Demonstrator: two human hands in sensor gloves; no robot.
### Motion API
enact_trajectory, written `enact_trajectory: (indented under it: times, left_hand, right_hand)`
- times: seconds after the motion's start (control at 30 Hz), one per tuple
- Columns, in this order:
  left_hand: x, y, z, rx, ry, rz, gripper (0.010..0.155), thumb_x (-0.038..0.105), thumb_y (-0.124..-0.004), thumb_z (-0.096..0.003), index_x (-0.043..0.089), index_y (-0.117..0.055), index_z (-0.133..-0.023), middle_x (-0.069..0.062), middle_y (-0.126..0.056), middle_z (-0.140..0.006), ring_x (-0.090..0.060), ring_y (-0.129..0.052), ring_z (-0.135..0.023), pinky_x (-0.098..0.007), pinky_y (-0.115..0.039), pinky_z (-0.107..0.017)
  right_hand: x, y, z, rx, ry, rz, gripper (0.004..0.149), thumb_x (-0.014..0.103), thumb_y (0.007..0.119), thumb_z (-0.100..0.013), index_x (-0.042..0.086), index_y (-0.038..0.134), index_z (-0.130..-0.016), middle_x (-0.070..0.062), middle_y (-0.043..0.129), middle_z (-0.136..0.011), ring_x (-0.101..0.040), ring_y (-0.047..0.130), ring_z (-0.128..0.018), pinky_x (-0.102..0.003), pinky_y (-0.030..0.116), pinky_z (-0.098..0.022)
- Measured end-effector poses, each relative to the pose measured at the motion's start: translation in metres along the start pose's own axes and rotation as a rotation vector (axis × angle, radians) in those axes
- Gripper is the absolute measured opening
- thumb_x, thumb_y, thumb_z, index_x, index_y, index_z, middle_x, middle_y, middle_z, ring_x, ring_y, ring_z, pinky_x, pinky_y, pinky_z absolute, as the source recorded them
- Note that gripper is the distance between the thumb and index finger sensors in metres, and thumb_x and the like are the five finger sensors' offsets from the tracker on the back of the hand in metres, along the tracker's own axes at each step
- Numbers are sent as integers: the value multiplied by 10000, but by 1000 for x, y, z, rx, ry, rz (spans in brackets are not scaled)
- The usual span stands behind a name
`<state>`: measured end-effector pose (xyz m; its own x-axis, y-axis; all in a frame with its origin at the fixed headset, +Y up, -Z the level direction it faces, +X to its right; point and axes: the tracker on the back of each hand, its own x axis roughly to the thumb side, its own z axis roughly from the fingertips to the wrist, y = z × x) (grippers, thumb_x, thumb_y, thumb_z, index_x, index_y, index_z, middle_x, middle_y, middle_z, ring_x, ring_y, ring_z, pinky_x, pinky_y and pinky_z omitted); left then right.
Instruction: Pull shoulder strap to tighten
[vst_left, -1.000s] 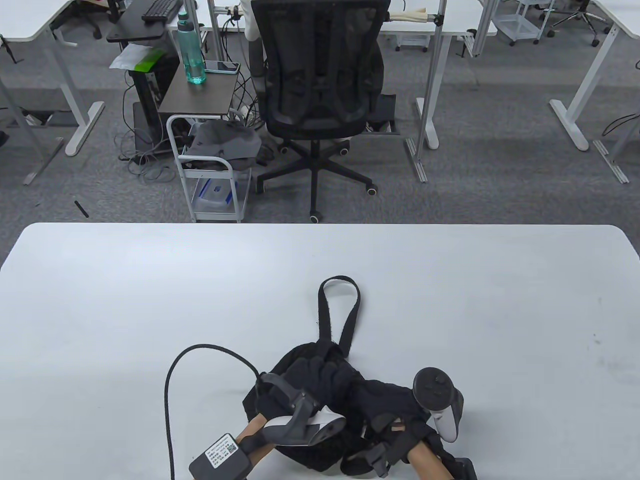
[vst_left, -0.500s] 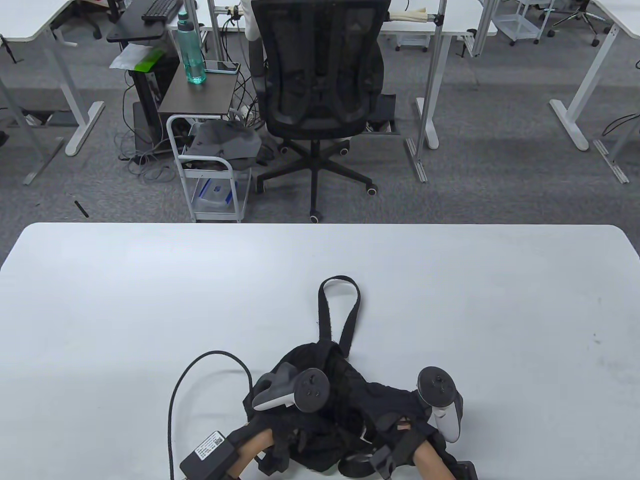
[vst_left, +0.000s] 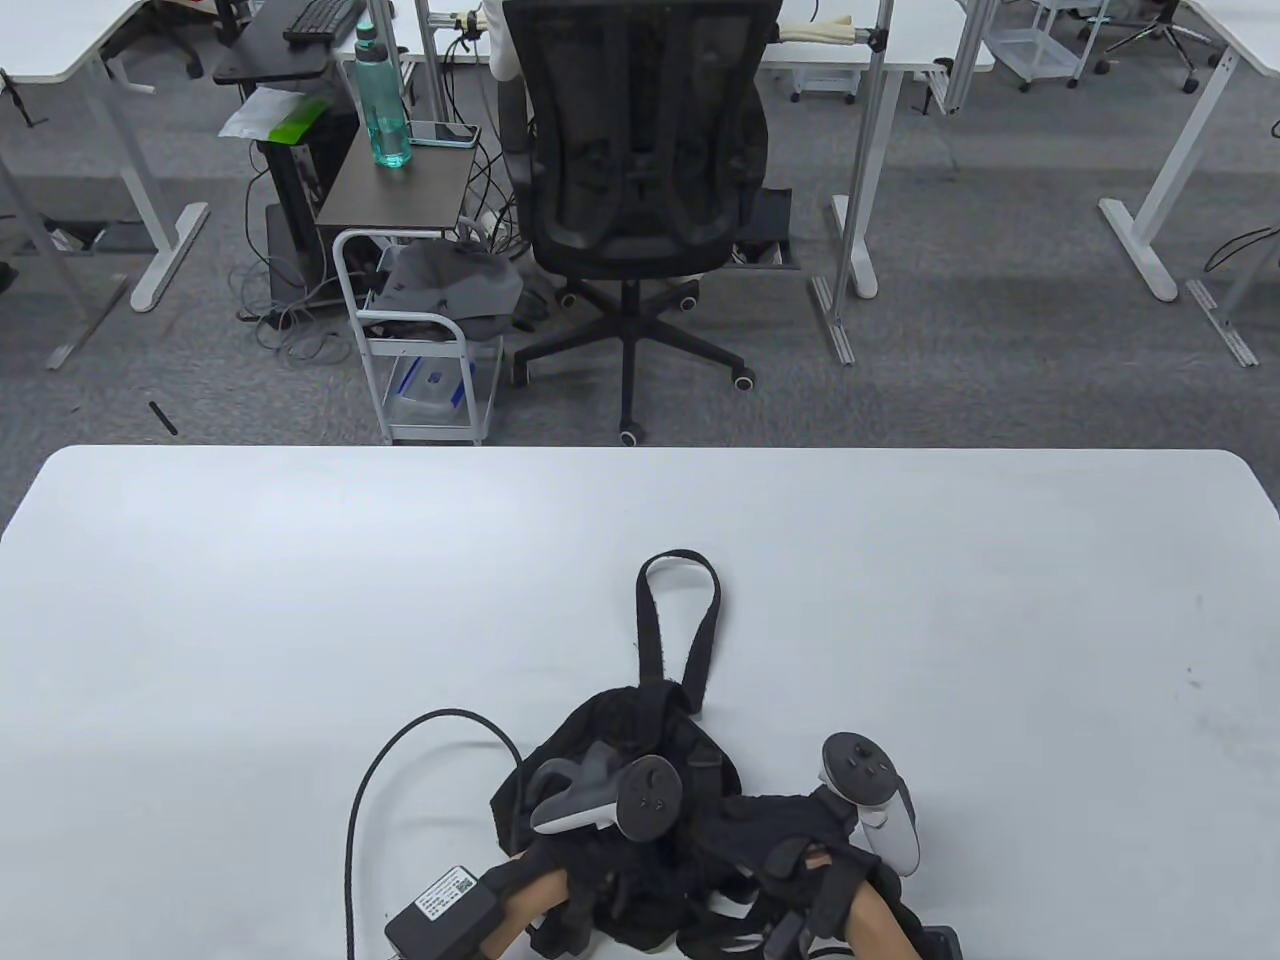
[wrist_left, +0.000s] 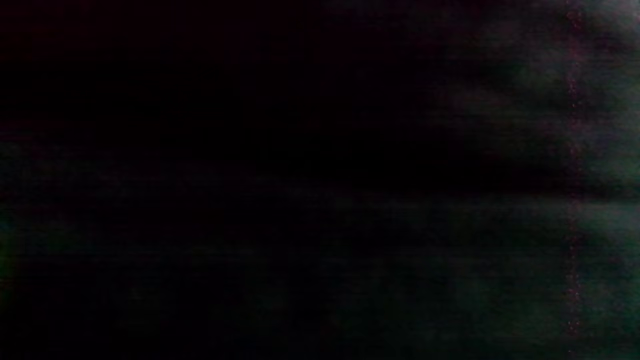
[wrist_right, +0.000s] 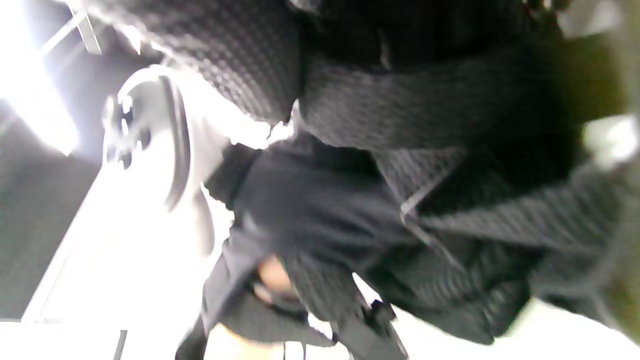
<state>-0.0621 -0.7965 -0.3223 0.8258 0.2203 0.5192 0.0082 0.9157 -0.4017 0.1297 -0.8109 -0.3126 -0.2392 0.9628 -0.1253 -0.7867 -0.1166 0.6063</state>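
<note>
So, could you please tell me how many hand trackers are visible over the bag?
2: the left hand's tracker over the bag's middle, the right hand's tracker at its right edge.

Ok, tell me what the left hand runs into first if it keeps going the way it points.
The left hand points away from the person and already lies on the black bag. Straight ahead comes more bag fabric, then probably the strap loop. The left wrist view is dark, so depth is unclear.

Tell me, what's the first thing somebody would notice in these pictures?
Probably the black bag bunched at the near edge of the white table, with its strap loop stretching away from it. Both gloved hands, the left hand and right hand, are on it, each wearing a round tracker. Beyond the table stands a black office chair.
</note>
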Motion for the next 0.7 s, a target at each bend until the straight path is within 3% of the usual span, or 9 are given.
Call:
enact_trajectory:
  times: [0.17,0.33,0.4,0.57,0.7]
  left_hand:
    - [2,0,-2,1,13,-31,1124,724,-794,-206,264,-278,-1093,39,-507,-1041,-215,-667,-772,-316,-652,-566]
    - [3,0,-3,-6,24,-36,1182,746,-800,-175,245,-251,-1095,42,-509,-1034,-207,-669,-761,-310,-653,-557]
    - [4,-1,-2,7,33,-58,1172,738,-789,-178,240,-252,-1094,44,-513,-1030,-202,-673,-756,-307,-655,-553]
    - [4,0,-2,9,36,-59,1173,736,-780,-177,230,-248,-1092,42,-515,-1028,-200,-675,-753,-306,-657,-550]
    - [5,0,-1,14,45,-66,1175,733,-776,-176,220,-245,-1090,38,-516,-1026,-200,-676,-752,-305,-657,-549]
  right_hand:
    - [4,10,-3,86,4,74,468,333,851,-433,3,881,-764,-267,802,-895,-407,489,-947,-722,307,-592]
    - [5,10,-1,74,-22,69,447,320,865,-422,17,891,-750,-243,837,-869,-412,575,-932,-736,321,-586]
    - [5,10,1,95,-57,28,430,344,860,-428,52,902,-741,-200,892,-825,-414,694,-891,-750,319,-573]
    - [10,7,8,141,-87,-23,432,340,861,-429,34,907,-731,-234,898,-801,-450,730,-858,-778,301,-551]
    - [18,1,17,140,-160,-83,432,340,861,-431,37,905,-737,-259,891,-794,-481,768,-819,-759,387,-581]
